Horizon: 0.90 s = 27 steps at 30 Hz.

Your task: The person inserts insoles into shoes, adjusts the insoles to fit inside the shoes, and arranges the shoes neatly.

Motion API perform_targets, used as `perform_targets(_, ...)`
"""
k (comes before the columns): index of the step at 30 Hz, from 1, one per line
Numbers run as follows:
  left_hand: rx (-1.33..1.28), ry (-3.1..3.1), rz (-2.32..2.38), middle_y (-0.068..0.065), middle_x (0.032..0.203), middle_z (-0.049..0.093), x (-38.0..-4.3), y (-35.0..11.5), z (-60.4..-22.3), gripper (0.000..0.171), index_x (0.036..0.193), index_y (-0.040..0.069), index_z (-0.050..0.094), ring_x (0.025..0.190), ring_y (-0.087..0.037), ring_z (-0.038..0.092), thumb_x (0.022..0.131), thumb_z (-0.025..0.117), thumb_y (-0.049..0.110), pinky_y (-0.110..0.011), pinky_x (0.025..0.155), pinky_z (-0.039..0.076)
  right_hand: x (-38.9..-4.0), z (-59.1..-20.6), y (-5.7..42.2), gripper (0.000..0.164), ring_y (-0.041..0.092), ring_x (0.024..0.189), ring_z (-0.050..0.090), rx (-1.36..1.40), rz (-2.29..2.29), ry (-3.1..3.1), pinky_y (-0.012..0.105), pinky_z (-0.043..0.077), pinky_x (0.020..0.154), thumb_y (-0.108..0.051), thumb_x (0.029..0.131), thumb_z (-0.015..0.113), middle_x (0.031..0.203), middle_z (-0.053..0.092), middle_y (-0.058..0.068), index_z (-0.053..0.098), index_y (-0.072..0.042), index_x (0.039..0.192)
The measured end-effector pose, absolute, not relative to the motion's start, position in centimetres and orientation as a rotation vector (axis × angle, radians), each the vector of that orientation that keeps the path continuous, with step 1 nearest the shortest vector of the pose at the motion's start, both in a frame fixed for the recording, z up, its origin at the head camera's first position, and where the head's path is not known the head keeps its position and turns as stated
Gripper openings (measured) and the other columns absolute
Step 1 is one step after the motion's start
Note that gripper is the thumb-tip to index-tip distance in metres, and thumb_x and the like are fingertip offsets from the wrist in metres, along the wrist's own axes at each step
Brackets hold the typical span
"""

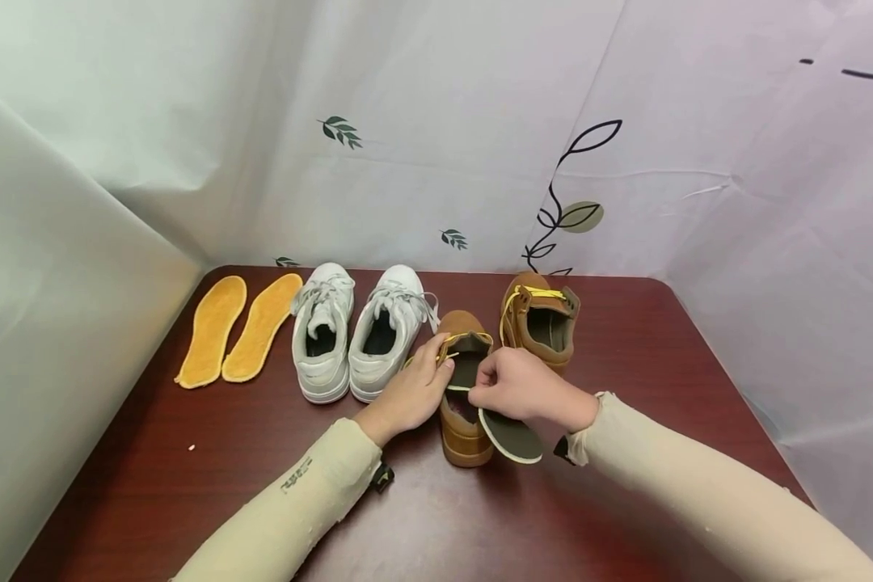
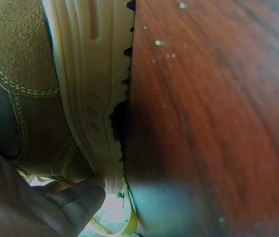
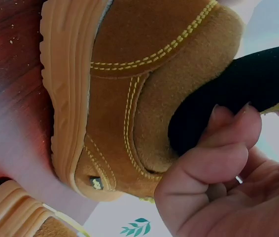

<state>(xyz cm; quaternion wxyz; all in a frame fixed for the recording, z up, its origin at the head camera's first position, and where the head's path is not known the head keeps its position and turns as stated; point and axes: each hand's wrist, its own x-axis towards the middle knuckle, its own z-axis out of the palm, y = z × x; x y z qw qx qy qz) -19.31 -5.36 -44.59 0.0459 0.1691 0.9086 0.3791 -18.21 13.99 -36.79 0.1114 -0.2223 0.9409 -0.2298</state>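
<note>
A brown lace-up shoe (image 1: 468, 447) with yellow laces stands upright on the table, its toe pointing away from me. My left hand (image 1: 411, 392) holds its left side, and in the left wrist view the fingers (image 2: 83, 197) lie against the upper near the sole. With curled fingers my right hand (image 1: 527, 384) pinches a dark insole (image 1: 512, 440) with a pale edge. The insole's front part lies in the shoe opening, while its heel end sticks out to the right. In the right wrist view the insole (image 3: 258, 74) rises out past the collar.
The other brown shoe (image 1: 538, 323) stands behind my right hand. Left of my left hand are two white sneakers (image 1: 323, 376), then two orange insoles (image 1: 211, 331) lying flat. A small white scrap (image 1: 192, 447) is on the dark red table (image 1: 247, 485). White curtains surround the table's sides and back.
</note>
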Motion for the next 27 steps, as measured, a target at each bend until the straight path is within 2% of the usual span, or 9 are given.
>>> perform_targets(4,0.527,2.780,1.150,-0.019,0.156,0.043,-19.4,-5.4,-44.5,0.054,0.158,0.015,0.024,0.129,-0.038,0.055,0.109,0.033,0.037,-0.057,0.108,0.048,-18.1,-36.8,13.3,0.029,0.007,0.044,0.045,-0.651,-0.589,2.813,0.025,0.035,0.046,-0.029,0.075,0.066,0.045,0.042,-0.012,0.051,-0.024,0.050)
perform_targets(7,0.530,2.783,1.145,-0.019,0.156,0.043,-19.3,-5.5,-44.5,0.054,0.158,0.015,0.024,0.129,-0.037,0.055,0.109,0.033,0.037,-0.057,0.108,0.048,-17.7,-36.3,13.0,0.036,0.008,0.044,0.047,-0.659,-0.482,2.815,0.026,0.036,0.044,-0.039,0.079,0.067,0.046,0.044,-0.011,0.050,-0.023,0.051)
perform_targets(12,0.551,2.780,1.139,-0.020,0.155,0.043,-19.2,-5.5,-44.4,0.054,0.157,0.014,0.024,0.130,-0.036,0.055,0.109,0.034,0.036,-0.057,0.109,0.047,-16.6,-35.3,13.3,0.044,0.011,0.050,0.053,-0.650,-0.284,2.800,0.029,0.042,0.047,-0.061,0.080,0.068,0.055,0.054,-0.006,0.054,-0.021,0.065)
perform_targets(16,0.560,2.787,1.153,-0.021,0.154,0.043,-19.1,-5.5,-44.3,0.054,0.157,0.013,0.025,0.128,-0.038,0.055,0.109,0.035,0.035,-0.058,0.108,0.048,-15.7,-34.9,13.3,0.049,0.013,0.051,0.054,-0.656,-0.158,2.801,0.033,0.044,0.048,-0.070,0.078,0.064,0.058,0.058,-0.004,0.053,-0.023,0.069)
perform_targets(20,0.550,2.799,1.142,-0.021,0.154,0.044,-19.0,-5.3,-44.2,0.053,0.156,0.013,0.025,0.127,-0.039,0.056,0.109,0.035,0.035,-0.058,0.106,0.049,-15.5,-35.1,13.1,0.043,0.013,0.049,0.052,-0.695,-0.113,2.810,0.034,0.042,0.046,-0.062,0.081,0.060,0.053,0.053,-0.007,0.050,-0.026,0.060)
perform_targets(27,0.511,2.805,1.132,-0.021,0.153,0.045,-18.9,-5.1,-44.2,0.053,0.156,0.013,0.026,0.125,-0.042,0.058,0.109,0.035,0.034,-0.059,0.105,0.049,-16.3,-35.7,12.9,0.038,0.007,0.042,0.040,-0.732,-0.330,2.808,0.026,0.032,0.042,-0.035,0.079,0.062,0.046,0.034,-0.013,0.039,-0.028,0.050)
